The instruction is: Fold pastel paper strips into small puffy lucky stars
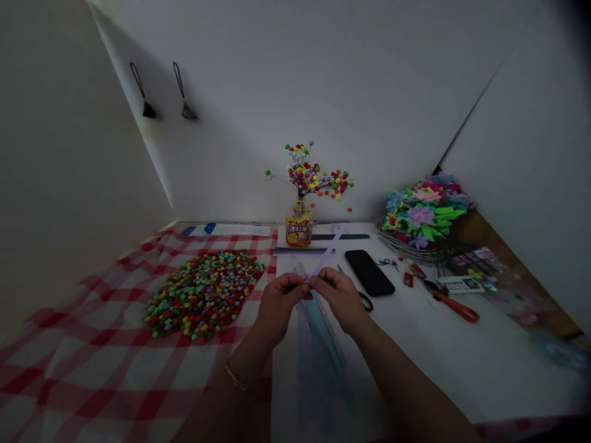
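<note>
My left hand (279,303) and my right hand (340,300) meet over the middle of the table, thumbs and forefingers pinched together. Between the fingertips they hold a narrow lilac paper strip (329,251), whose free end slants up and to the right. The fingers partly cover its near end. Beneath the hands lie pale blue and lilac paper strips (325,338), seemingly in a clear sleeve. Scissors (366,301) with a black handle lie just right of my right hand, partly hidden by it. To the left is a heap of small colourful folded paper stars (207,294).
A bottle (298,230) holding stems of coloured stars stands at the back. On the right lie a black phone (369,272), orange-handled pliers (455,306) and a bunch of fuzzy flowers (422,212). A red-checked cloth (99,338) covers the left side.
</note>
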Demonstrator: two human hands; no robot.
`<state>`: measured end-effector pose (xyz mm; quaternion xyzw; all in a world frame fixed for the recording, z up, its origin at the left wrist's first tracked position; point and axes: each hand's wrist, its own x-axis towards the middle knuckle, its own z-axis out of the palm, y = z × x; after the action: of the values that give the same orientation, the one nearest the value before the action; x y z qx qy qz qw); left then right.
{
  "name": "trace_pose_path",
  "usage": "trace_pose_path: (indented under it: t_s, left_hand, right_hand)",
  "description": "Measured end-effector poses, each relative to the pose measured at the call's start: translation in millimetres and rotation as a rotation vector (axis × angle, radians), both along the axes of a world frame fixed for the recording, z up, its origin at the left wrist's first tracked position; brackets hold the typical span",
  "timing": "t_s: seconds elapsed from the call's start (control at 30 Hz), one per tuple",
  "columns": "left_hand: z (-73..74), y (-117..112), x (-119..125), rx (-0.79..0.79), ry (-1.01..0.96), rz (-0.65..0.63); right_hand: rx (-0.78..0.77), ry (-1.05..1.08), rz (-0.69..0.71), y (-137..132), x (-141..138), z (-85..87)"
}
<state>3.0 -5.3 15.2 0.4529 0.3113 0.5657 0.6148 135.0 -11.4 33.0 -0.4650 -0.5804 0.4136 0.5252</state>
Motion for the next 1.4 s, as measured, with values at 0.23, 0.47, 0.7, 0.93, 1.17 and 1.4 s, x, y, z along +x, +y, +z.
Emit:
trace_pose_path:
  t_s: [0.23,0.47,0.7,0.93,1.17,1.4]
  left_hand:
    - [1.2,-0.7,-0.9,0.026,-0.051,-0.008]
    - [2.7,-0.4,-0.4,0.027,-0.050,-0.001]
    - [2.1,0.1,0.9,0.024,-0.081,-0.011]
    - [-0.7,0.0,-1.0,0.051,-0.111,-0.048]
    - [0.8,-0.8,-1.4,0.084,-0.136,-0.069]
    - [-0.5,0.0,-0.4,0.070,-0.117,-0.040]
  right_hand:
    - [-0.055,0.134,0.072,1.1,0.5,1.4]
    - [-0.044,0.228,0.092,-0.6,-0.6,2.6]
    - [-0.024,0.231,0.049,-1.1,-1.4,4.1]
    - [-0.040,0.288,0.062,-3.9,-2.5,7.4]
    - [-0.065,0.322,0.115,-3.6,-2.0,5.9]
    - [-0.007,0.288,0.073,-4.3,-1.3,6.5]
